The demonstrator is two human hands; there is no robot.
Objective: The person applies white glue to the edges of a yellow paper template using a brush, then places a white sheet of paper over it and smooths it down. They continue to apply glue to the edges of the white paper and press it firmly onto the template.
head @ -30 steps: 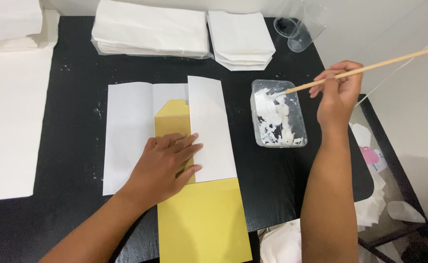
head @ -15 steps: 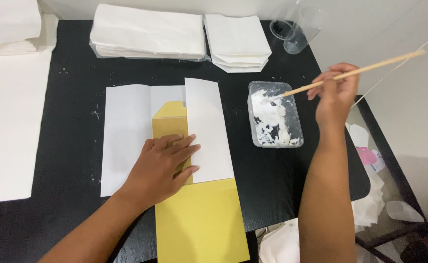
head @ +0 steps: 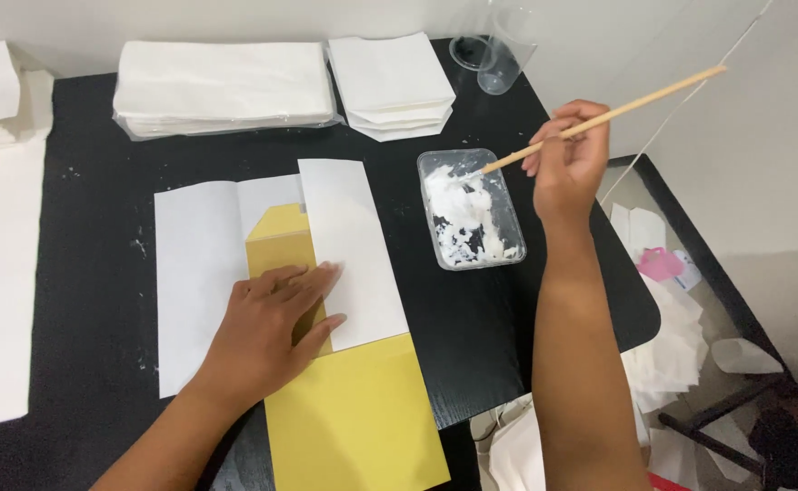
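— What does the work surface look like?

— A black wooden table point(head: 99, 300) against a pale wall. At its far edge lie a wide stack of white paper sheets point(head: 222, 86) and a smaller stack of folded white paper point(head: 390, 82), with clear plastic cups point(head: 499, 56) at the corner. Scraps of white paper litter the floor point(head: 681, 336) on the right.

— And the hands?

— The left hand point(head: 267, 336) lies open and flat, fingers spread, pressing a folded white paper sheet point(head: 190, 264) wrapped around a long yellow card template point(head: 354, 409). The right hand point(head: 567, 159) pinches a thin wooden stick point(head: 617, 114), its tip dipped in white paste inside a clear rectangular plastic tray point(head: 472, 209) just right of the sheet.

— Anything changed from a second ago?

— Very little. The left hand stays pressed on the same fold, and the stick remains in the tray; its tip sits slightly nearer the tray's far end.
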